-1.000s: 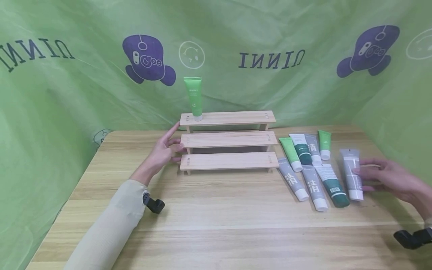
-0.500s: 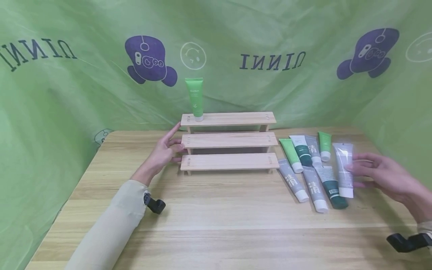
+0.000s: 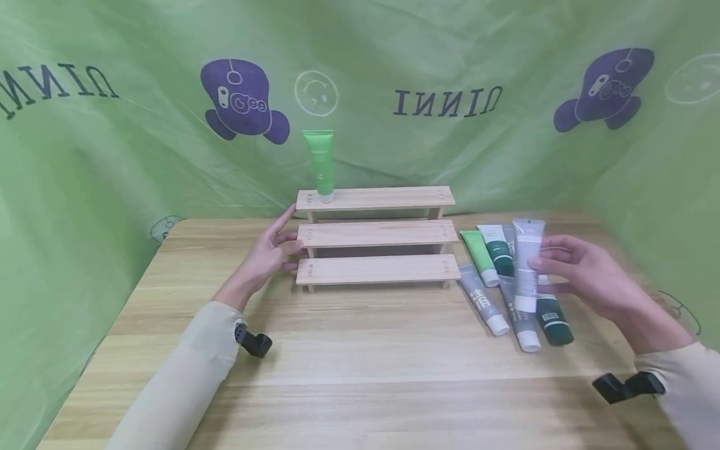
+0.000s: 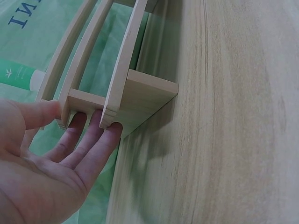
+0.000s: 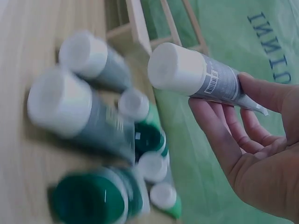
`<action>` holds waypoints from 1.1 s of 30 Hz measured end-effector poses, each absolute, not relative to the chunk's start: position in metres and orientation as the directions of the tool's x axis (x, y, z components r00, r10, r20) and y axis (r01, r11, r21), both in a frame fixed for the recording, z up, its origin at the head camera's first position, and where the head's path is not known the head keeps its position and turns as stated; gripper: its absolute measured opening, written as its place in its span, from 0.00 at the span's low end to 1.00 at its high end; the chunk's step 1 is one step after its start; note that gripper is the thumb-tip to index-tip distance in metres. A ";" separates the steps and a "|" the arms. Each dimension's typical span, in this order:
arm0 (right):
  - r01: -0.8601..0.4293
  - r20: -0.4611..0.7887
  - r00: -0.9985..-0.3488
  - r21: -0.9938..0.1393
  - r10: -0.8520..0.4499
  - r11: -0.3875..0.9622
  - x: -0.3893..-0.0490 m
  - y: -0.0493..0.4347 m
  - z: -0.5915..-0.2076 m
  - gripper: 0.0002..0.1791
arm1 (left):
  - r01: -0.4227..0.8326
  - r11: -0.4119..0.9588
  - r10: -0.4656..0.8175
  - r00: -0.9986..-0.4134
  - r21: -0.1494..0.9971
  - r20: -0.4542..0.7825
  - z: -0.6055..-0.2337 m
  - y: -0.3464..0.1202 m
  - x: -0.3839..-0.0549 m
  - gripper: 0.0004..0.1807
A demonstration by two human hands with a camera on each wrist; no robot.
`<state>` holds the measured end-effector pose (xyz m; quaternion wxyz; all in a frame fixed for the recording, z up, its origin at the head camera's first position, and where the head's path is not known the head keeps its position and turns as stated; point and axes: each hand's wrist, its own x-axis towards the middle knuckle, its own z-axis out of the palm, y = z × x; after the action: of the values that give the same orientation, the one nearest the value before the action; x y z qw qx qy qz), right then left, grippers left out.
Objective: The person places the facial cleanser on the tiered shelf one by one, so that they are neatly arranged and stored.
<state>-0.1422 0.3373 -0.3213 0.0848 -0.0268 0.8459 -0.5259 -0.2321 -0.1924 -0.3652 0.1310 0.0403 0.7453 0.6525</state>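
Observation:
A three-tier wooden display rack [image 3: 377, 234] stands at the table's back. My left hand [image 3: 264, 259] holds its left end, thumb on the middle shelf's end and fingers reaching beneath the shelves [image 4: 88, 135]. A grey squeeze tube [image 3: 527, 265] with a white cap is raised over other tubes on the right. My right hand [image 3: 585, 275] pinches it between thumb and fingers, cap lower in the head view. In the right wrist view the same tube [image 5: 196, 74] points its cap at the rack. One green tube [image 3: 320, 165] stands cap-down on the top shelf's left end.
Below the held tube lie a green tube [image 3: 480, 256], a grey tube [image 3: 484, 300], another grey tube [image 3: 525, 331], a white-and-dark-green tube [image 3: 554, 319] and several more, partly hidden. A green printed curtain [image 3: 365, 56] hangs behind the wooden table [image 3: 337, 369].
The right hand has carried the grey tube left and up from the right edge of the group to above its middle. My left hand keeps its place on the rack.

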 end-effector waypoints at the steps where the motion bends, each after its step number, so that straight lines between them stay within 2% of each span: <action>1: 0.036 -0.103 -0.986 -0.900 -0.131 0.434 -0.144 0.331 -0.320 0.28 | -0.109 0.146 0.229 -0.963 0.983 -0.141 -0.365 -0.193 -0.232 0.46; 4: 0.015 -0.067 -0.991 -0.916 -0.117 0.400 -0.147 0.315 -0.317 0.24 | -0.106 0.142 0.229 -0.964 0.984 -0.137 -0.365 -0.194 -0.233 0.46; 12: -0.011 -0.019 -0.996 -0.948 -0.092 0.318 -0.159 0.272 -0.309 0.26 | -0.097 0.157 0.227 -0.965 0.983 -0.131 -0.363 -0.193 -0.233 0.46; 22: -0.046 0.038 -0.993 -0.996 -0.114 0.073 -0.185 0.222 -0.295 0.21 | -0.096 0.144 0.225 -0.966 0.985 -0.127 -0.364 -0.195 -0.232 0.47; 33: -0.065 0.058 -0.995 -0.994 -0.085 0.092 -0.215 0.182 -0.285 0.23 | -0.093 0.147 0.230 -0.965 0.985 -0.125 -0.365 -0.195 -0.231 0.46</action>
<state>-0.2145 0.1823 -0.2847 0.0072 -0.0507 0.7387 -0.6720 -0.2310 -0.1952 -0.3651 0.1237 0.0459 0.7472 0.6514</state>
